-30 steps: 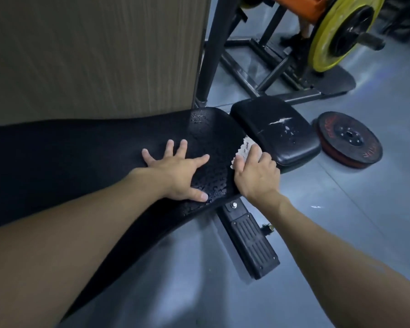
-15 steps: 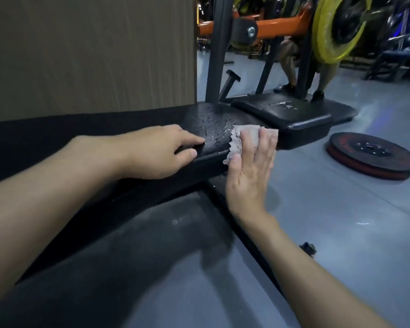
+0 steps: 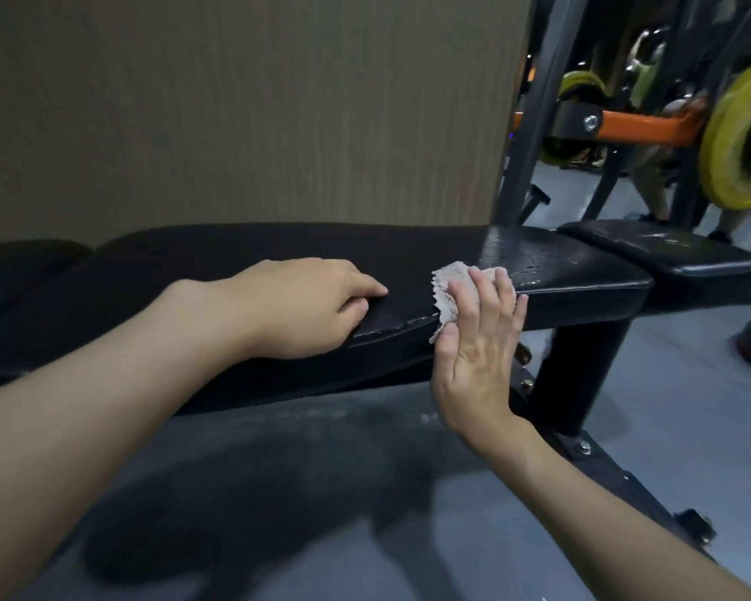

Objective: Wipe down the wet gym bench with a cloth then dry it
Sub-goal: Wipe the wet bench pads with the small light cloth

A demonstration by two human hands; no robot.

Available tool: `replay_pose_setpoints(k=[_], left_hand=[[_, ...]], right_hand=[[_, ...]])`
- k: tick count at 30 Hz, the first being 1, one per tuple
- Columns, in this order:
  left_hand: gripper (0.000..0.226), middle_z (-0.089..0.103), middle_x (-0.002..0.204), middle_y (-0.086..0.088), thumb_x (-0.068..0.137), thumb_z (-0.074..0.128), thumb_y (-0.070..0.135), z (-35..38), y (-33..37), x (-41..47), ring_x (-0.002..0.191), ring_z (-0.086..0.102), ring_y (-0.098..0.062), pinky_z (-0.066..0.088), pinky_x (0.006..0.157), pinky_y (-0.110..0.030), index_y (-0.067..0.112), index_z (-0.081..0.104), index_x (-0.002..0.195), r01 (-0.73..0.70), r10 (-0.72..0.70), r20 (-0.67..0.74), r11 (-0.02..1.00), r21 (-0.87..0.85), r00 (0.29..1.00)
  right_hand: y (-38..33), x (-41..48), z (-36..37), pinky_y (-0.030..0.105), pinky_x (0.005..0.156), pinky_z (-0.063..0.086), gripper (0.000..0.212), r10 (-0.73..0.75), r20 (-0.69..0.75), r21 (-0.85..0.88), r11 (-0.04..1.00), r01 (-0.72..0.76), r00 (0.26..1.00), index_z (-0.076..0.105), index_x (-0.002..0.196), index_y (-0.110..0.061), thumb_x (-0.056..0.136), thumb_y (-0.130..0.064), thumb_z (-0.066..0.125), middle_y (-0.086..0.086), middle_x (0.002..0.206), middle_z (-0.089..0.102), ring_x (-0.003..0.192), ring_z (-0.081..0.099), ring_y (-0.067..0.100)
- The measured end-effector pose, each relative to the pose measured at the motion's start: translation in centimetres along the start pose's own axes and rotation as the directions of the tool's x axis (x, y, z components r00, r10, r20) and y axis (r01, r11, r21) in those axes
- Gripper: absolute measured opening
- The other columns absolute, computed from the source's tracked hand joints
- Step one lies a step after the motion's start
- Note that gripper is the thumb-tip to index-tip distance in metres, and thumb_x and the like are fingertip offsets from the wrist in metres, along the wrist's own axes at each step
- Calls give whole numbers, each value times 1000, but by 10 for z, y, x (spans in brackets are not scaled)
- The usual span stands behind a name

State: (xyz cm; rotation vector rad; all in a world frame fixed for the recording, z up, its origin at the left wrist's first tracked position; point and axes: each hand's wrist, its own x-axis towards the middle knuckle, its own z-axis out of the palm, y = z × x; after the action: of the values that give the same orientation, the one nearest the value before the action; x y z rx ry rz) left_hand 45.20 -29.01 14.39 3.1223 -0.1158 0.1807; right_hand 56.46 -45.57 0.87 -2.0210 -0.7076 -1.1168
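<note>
Bench (image 3: 560, 271): one, beaded wet.
Cloth (image 3: 449, 281): one, pressed on near edge by flat right hand (image 3: 473, 353).
Left hand (image 3: 295, 305): relaxed on bench.
Behind: yellow plate (image 3: 738, 136).

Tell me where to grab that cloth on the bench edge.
Probably pinch the free zigzag corner of the cloth, left of the right hand, coming from the near side. The rest is pressed flat against the bench edge under straight fingers.
</note>
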Motion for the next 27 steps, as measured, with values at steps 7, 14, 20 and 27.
replay_pose_setpoints(k=[7,14,20,27], left_hand=[[40,41,141,24,102,34,31,-2,-44,-55,131,40,-4,34,92,-30,41,46,138,54,-55,-47,998,-14,997],[37,51,128,16,97,41,20,-8,-100,-104,120,47,-11,40,101,-41,36,55,126,229,-230,-92,973,-25,969],[51,53,118,12,87,38,-4,-5,-145,-144,112,52,-10,46,96,-34,27,56,123,312,-345,-137,926,-214,929],[30,55,121,12,102,38,21,-9,-160,-157,105,57,0,45,92,-24,26,62,119,284,-467,-215,779,-559,858]], right_hand=[[-73,-20,7,62,117,12,45,-194,49,-2,981,195,980,45,135,-10,99,-31,28,16,141,48,138,34,39],[-161,-36,18,64,115,20,45,-336,183,-199,908,370,924,57,132,-5,96,-29,47,18,137,55,133,45,40],[-245,-35,37,60,116,21,49,-416,393,-129,858,497,820,51,135,-1,92,-24,52,23,134,55,133,44,43],[-284,-17,51,53,115,26,51,-557,543,-17,740,672,628,44,136,2,90,-18,35,26,125,54,119,47,45]])
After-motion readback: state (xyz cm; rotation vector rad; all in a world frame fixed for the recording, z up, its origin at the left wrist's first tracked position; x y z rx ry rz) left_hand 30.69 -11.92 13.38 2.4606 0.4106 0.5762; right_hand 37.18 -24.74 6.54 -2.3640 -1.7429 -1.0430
